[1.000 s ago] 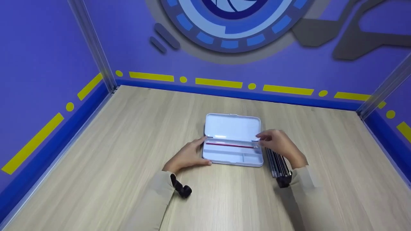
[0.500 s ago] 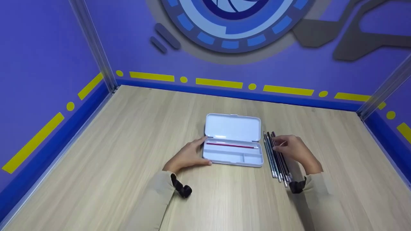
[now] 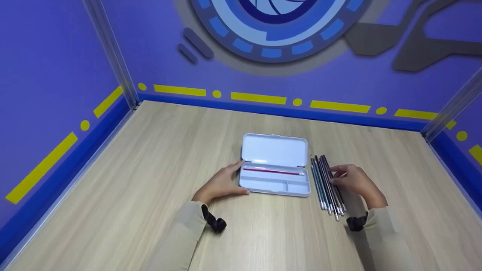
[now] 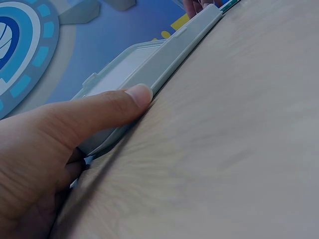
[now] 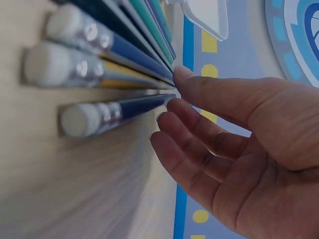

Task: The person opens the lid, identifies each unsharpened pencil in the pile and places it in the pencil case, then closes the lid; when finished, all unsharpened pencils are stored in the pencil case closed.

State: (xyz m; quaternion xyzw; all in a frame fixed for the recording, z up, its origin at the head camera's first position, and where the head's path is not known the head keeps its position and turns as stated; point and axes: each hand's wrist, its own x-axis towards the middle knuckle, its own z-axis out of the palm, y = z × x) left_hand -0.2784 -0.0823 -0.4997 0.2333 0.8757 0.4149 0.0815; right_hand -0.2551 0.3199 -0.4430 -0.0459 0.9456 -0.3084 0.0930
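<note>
A white pencil case lies open on the table with its lid tipped back. One red pencil rests in its rear compartment; the front compartments hold nothing. My left hand grips the case's left end, thumb along the front wall and fingers round the back corner. To the right of the case lies a loose bundle of pencils, eraser ends toward me. At the bundle's right side, my right hand pinches a dark blue pencil between thumb and index finger, the other fingers loosely bent.
The light wood table is bounded by blue-purple panels at the back and sides. Black straps with small cameras sit on both wrists. Several pencils with white erasers lie side by side close to the right hand.
My right hand has moved from the case's right rear corner, rightward and toward me, to the right side of the pencils, uncovering the bundle. The left hand keeps its hold on the case.
</note>
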